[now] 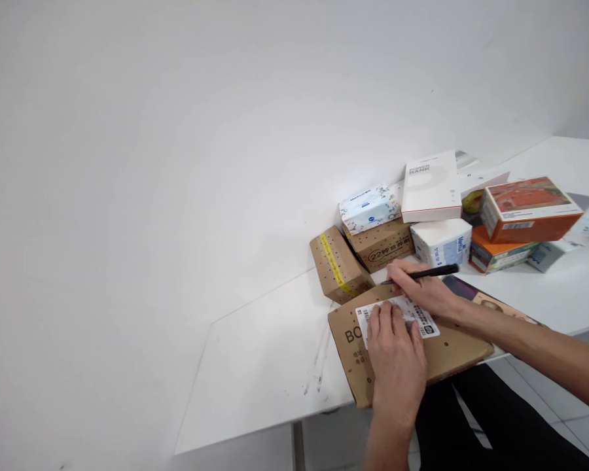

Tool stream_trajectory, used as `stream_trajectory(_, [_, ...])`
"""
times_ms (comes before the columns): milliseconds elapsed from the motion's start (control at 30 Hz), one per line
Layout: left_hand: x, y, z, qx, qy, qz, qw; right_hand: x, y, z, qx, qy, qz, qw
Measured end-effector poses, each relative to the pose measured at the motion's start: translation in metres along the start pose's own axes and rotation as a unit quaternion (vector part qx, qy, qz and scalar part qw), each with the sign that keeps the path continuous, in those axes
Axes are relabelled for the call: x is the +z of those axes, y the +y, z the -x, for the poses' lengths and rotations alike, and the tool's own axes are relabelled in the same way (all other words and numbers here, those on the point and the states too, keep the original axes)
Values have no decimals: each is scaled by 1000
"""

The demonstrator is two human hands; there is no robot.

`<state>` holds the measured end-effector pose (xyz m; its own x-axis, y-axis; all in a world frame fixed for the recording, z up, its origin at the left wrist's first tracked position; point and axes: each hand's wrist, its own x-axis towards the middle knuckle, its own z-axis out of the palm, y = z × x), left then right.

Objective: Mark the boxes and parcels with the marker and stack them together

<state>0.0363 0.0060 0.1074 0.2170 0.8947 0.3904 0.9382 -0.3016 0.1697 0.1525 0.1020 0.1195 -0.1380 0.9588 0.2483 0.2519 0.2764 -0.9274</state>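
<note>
A brown cardboard box [451,360] with dark printing lies at the table's front edge, a white printed shipping label [428,325] on its top. Across the label rests my left hand [396,347], fingers stretched out and lying on it, covering much of its middle. My right hand [419,288] is closed around a black pen [442,270] just beyond the left hand, over the box's far side. The pen's tip points left, near the box's far edge; whether it touches the cardboard I cannot tell.
Behind stand a carton with yellow tape [338,265], another brown carton [383,245], tissue packs [370,208], a white power bank box [430,186] and orange boxes [530,209]. A magazine-like sheet [491,301] lies right of the box. The white table [260,366] meets the wall.
</note>
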Motion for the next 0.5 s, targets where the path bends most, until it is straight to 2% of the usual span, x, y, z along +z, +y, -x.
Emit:
stream_trajectory(67, [0,0,0,-3,3,1,1000,-13,-2,9,13,91,-47,995])
stream_trajectory(133, [0,0,-1,-2,6,-2,1000,-33,4,24,-4,205,-73,976])
stream_trajectory(200, [0,-1,-1,1,8,-6,1000,-61,21,42,-22,289,-40,956])
stream_trajectory(233, [1,-1,-1,2,9,-8,1000,-77,34,52,-30,307,-2,951])
stream_trajectory(267, [1,-2,-1,3,9,-9,1000,-92,50,62,-33,291,62,954])
stream_trajectory(300, [2,-2,-1,5,10,-8,1000,-108,68,71,-57,246,122,960])
stream_trajectory(367, [3,-3,-2,12,10,-9,1000,-134,103,88,-97,105,207,968])
stream_trajectory(433, [4,-3,-3,20,10,-10,1000,-152,132,99,-114,-10,321,940])
stream_trajectory(500, [4,-4,-3,21,9,-11,1000,-158,151,101,-152,-92,419,890])
